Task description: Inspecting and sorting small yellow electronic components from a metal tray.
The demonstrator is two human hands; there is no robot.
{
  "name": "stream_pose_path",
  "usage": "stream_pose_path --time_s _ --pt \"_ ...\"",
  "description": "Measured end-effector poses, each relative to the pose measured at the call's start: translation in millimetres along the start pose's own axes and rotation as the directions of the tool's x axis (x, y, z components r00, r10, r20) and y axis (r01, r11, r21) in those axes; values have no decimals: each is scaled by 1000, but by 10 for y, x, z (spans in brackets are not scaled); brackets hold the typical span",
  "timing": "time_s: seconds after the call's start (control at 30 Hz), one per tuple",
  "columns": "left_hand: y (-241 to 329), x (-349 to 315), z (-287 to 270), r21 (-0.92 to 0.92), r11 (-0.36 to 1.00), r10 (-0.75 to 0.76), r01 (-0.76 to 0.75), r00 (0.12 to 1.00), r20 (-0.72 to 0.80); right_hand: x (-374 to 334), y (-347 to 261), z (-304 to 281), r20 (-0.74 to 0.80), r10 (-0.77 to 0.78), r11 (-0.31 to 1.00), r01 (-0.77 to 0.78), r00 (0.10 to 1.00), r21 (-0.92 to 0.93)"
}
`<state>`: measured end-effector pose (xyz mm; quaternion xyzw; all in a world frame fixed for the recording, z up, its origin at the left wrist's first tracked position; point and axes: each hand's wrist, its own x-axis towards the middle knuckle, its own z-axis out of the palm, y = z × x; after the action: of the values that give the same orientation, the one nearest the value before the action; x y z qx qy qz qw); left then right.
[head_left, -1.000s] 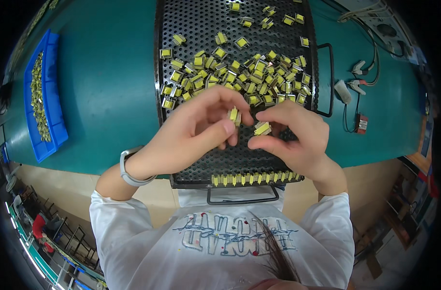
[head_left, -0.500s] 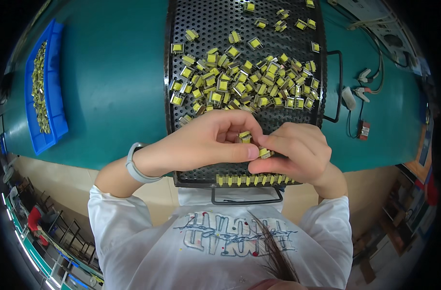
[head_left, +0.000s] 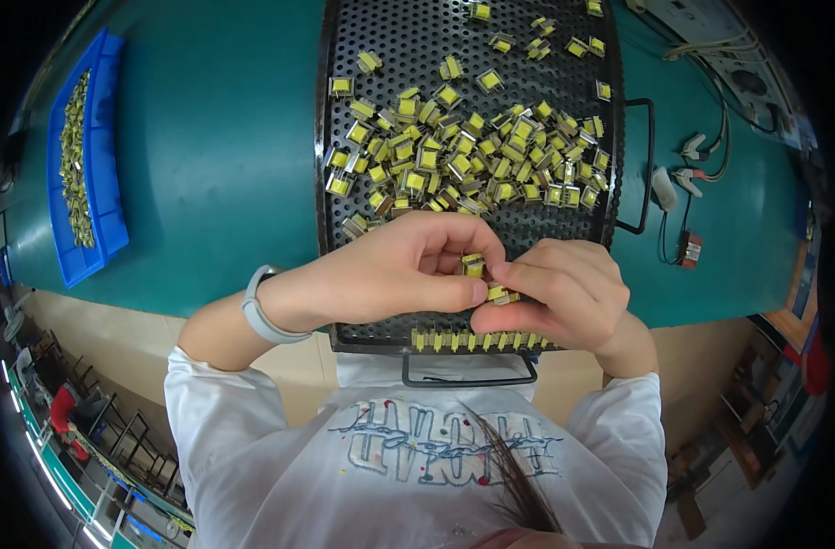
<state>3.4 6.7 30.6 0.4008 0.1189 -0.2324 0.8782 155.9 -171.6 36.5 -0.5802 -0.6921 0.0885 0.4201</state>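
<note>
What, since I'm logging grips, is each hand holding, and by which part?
The left hand holds a yellow component in curled fingers; the right hand, a second yellow component between thumb and fingers. Exactly which parts are gripped is hidden.

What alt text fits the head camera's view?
A person's left fingers and right fingers each hold a small yellow component above a black perforated tray. A pile of more lies beyond, with a row along the near edge. A blue bin of small parts sits left on the green table.

The head fisheye looks down from the near side, close over the tray [head_left: 399, 37]. Far left seems distorted.
</note>
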Motion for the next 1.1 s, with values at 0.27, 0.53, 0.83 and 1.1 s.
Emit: stream_pose_path --time_s 0.27,0.53,0.83,1.1 --pt "-41 19 -20 -32 999 -3 4 1000 24 -9 2 14 2 -16 1000 16 1000 2" --pt "16 -8 -10 -4 1000 -19 19 1000 -17 13 51 -40 48 69 975 -78 996 207" --pt "87 -37 -2 108 994 -29 35 998 -55 23 50 -70 47 86 936 -97 995 337" --pt "58 -15 -17 146 989 36 -24 996 -81 26 43 -57 0 59 978 -58 998 200"
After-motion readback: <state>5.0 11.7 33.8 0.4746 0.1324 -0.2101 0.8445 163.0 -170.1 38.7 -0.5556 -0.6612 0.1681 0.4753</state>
